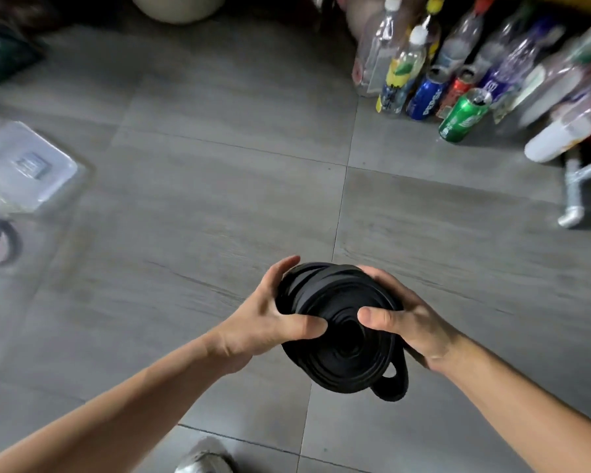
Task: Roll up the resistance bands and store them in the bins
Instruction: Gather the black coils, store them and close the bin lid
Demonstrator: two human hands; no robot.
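A black resistance band [342, 349] is wound into a thick coil and held above the grey tiled floor in the lower middle of the view. My left hand [267, 319] grips its left side, thumb across the coil's face. My right hand [406, 319] grips the right side, thumb pressing near the coil's centre. A short loose loop of the band sticks out at the coil's lower right. At the far left edge a clear plastic bin [0, 247] holds a dark rolled band, partly cut off by the frame.
A clear bin lid [28, 165] lies on the floor at the left. Several plastic bottles [403, 63] and drink cans [464, 116] crowd the upper right, with a white metal frame leg [574, 199] beside them. A shoe [205, 459] shows at the bottom edge.
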